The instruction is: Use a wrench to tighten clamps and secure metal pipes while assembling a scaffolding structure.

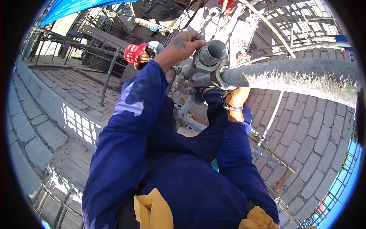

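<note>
Yellow cloth-like pieces [152,208] lie nearest, at your blue-clad front, well below the open-ended grey pipe [198,62]. Right of that pipe you have grey blockwork [316,126] in staggered rows; well to its left is more block paving [65,89], sunlit in patches. Beyond it are planks [101,36] and jumbled timber, with a blue sheet [76,9] to the upper left.

Running rightward from just beside the open-ended pipe, a thick spattered pipe [297,78] crosses in front of your right hand [237,97], hiding its fingers, so you cannot tell how that grip stands. Your left hand [181,45] touches the open-ended pipe's left rim with fingers bent; whether they pinch it you cannot tell. A metal clamp [218,76] sits between the two pipes. Left of the open-ended pipe, partly behind your arm, is a person in a red head covering [133,54].

Count two yellow pieces, one open-ended pipe, one thick spattered pipe and one red head covering; the thinner poles around are too crowded to count.
</note>
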The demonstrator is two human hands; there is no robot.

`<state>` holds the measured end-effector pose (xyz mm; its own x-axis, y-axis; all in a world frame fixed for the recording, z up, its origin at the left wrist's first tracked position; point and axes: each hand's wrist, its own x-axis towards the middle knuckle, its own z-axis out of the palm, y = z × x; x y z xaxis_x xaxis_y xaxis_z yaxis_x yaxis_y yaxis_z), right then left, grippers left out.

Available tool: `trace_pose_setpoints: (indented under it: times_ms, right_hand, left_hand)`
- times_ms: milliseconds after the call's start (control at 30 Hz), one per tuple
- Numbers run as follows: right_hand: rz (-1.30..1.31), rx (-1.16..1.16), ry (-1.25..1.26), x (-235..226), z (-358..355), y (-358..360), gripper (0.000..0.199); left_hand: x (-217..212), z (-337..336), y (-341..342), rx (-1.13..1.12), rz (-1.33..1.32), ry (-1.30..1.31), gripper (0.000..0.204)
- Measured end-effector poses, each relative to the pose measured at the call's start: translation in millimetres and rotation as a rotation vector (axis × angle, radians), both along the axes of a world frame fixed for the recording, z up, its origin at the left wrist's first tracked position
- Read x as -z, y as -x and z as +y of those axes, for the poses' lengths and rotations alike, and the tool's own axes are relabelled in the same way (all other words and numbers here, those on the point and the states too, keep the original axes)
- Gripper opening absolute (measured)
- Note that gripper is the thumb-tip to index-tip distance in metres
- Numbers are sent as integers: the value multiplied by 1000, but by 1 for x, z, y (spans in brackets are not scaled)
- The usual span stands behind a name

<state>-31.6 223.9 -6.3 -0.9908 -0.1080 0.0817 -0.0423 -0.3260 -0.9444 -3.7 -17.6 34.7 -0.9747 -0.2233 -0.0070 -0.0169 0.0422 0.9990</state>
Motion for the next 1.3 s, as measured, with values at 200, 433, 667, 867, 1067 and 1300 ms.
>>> trace_pose_setpoints:
  times_ms: [200,433,667,867,1067,1300]
  right_hand:
    - [-65,71,57,-19,-17,-11,29]
    - [-58,81,-15,-5,-8,-6,44]
    - [-27,63,2,-3,-4,-5,34]
    - [-35,69,-34,-9,-8,-8,34]
    - [-79,-42,-72,-31,-11,-13,40]
    - [-105,-30,2,-27,-13,-15,39]
  left_hand:
    - [-8,3,2,-106,-133,320,41]
    - [-12,0,8,3,-133,137,40]
    - [-15,-1,3,37,-60,164,35]
    - [-4,7,10,-23,-168,380,49]
    - [-20,2,15,128,-249,419,50]
    - [12,-5,14,135,-14,103,48]
